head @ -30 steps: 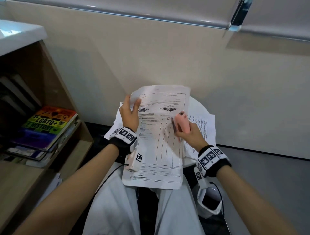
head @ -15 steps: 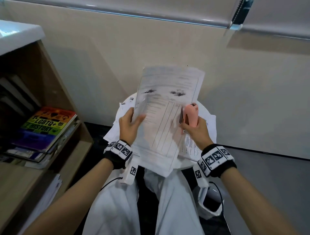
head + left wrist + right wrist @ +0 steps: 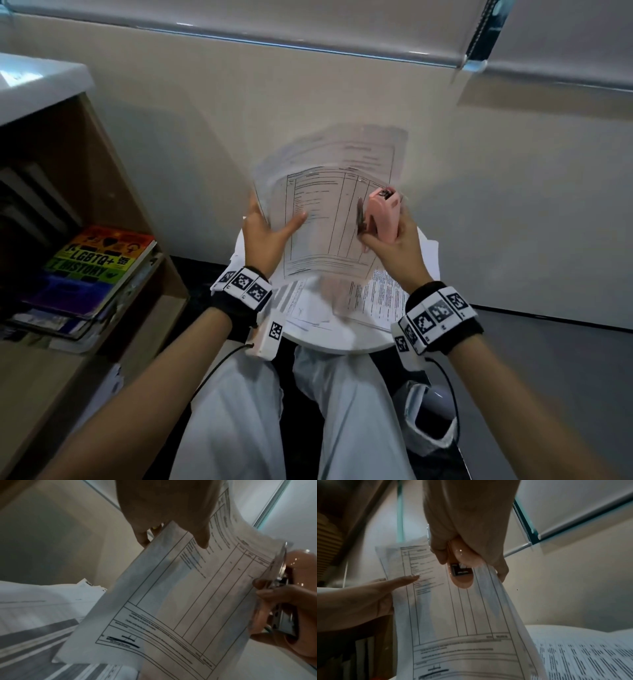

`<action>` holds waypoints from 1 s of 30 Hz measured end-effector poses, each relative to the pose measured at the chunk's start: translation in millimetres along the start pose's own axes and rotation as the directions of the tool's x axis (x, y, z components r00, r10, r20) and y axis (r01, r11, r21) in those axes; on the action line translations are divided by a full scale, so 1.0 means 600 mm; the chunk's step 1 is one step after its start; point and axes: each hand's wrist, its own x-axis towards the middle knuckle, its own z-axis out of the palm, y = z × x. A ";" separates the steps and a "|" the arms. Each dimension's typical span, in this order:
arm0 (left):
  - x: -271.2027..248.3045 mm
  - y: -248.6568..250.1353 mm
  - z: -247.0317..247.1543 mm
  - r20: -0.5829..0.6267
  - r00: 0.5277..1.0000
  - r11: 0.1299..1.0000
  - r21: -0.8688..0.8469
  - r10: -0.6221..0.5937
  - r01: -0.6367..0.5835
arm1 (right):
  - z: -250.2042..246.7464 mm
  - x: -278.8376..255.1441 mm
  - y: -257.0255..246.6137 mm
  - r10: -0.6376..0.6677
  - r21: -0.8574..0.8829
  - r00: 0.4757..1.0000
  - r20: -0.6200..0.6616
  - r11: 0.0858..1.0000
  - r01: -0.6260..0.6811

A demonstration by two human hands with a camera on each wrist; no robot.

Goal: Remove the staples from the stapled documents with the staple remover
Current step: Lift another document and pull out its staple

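Observation:
A stapled document [image 3: 325, 219] with a ruled table is held up in the air over the round table, blurred by motion. My left hand [image 3: 270, 236] pinches its left edge, thumb on the front page and fingers behind; the thumb [image 3: 202, 539] shows in the left wrist view. My right hand [image 3: 394, 246] grips a pink staple remover [image 3: 382, 216] upright at the sheet's right edge, its fingers also touching that edge. The remover's metal mouth [image 3: 460, 570] faces the document [image 3: 453, 615]. No staple is visible.
More printed papers [image 3: 376, 294] lie on the small round white table [image 3: 342, 339] above my lap. A wooden shelf with stacked books [image 3: 99, 267] stands close on the left. The wall is right behind the table. A white bag-lined bin [image 3: 428, 421] sits at lower right.
Both hands have lifted the document off the table and lap and tilted it upright. The right hand with the staple remover rose along the right edge.

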 end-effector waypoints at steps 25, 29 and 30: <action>0.031 0.011 0.025 0.023 0.993 0.992 0.052 0.117 -0.118 | -0.024 0.040 0.009 0.110 0.071 0.972 -0.209 0.993 -0.097; 0.030 0.009 0.025 0.044 0.992 0.993 0.028 0.117 -0.119 | -0.025 0.042 0.009 0.134 -0.015 0.985 -0.109 0.991 -0.137; 0.031 0.008 0.026 0.049 0.992 0.993 0.028 0.114 -0.115 | -0.022 0.040 0.012 0.137 -0.029 0.987 -0.088 0.990 -0.140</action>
